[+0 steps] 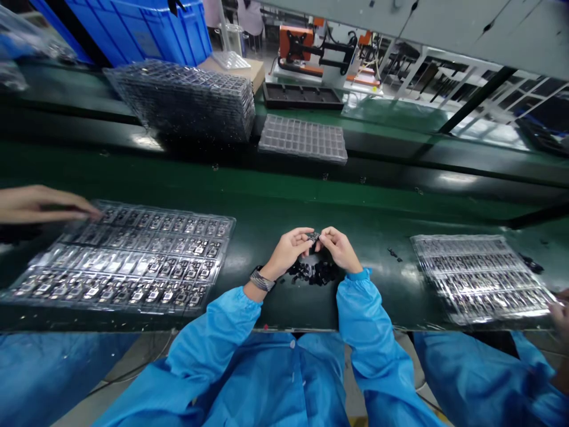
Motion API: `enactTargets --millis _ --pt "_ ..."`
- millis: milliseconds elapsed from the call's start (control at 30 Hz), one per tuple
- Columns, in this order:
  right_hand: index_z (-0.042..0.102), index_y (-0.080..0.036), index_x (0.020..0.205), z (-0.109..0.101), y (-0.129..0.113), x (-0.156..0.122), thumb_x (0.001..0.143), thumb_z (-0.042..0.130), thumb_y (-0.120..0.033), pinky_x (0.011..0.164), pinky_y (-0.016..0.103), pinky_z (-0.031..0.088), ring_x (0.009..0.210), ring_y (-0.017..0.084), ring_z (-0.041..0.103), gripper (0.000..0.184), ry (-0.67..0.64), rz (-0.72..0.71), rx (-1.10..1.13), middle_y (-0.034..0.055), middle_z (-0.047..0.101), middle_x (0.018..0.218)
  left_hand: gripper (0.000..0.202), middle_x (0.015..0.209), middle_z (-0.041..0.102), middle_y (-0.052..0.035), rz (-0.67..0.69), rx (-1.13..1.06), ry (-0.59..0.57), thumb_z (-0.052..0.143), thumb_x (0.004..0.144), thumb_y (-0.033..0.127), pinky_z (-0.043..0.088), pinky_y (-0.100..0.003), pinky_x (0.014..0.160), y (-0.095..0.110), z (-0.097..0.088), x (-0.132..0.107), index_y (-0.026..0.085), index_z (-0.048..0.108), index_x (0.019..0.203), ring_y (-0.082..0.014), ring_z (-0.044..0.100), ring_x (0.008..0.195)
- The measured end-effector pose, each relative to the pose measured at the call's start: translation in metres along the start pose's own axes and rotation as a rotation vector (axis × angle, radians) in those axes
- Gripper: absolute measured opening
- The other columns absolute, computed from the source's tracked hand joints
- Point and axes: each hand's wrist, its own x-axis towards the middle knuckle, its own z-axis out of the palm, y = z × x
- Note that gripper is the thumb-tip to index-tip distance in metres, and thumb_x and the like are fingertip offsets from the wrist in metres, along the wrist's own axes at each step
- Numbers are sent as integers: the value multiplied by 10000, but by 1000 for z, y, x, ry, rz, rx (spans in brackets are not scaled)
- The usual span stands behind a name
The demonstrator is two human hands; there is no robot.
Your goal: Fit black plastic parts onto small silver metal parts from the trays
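Observation:
Between the fingertips of both my hands is a small dark electronic part [313, 236], held just above the bench. My left hand [291, 249] pinches it from the left, and my right hand [336, 245] grips its right side. Below them a pile of small black parts [315, 273] lies on the green bench [284, 311]. To my left, a clear plastic tray [229, 228] carries rows of small electronic modules. Fine detail of the held part is too small to make out.
A co-worker's hand [48, 203] reaches over the left tray. Another filled tray [457, 238] lies at right, with a second co-worker's hand [560, 311] at its edge. Behind stand stacked trays [191, 101], an empty clear tray [303, 137], a black tray [302, 96] and a blue bin [146, 29].

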Motion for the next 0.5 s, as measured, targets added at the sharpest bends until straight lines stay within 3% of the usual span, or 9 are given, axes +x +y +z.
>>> enactTargets --millis 500 --pt "517 -234 849 3 5 1 915 640 -641 668 301 475 616 169 624 430 48 6 -79 -8 673 645 472 713 612 20 -20 7 -10 785 787 318 426 -246 579 -2 1 0 93 637 1176 -100 567 569"
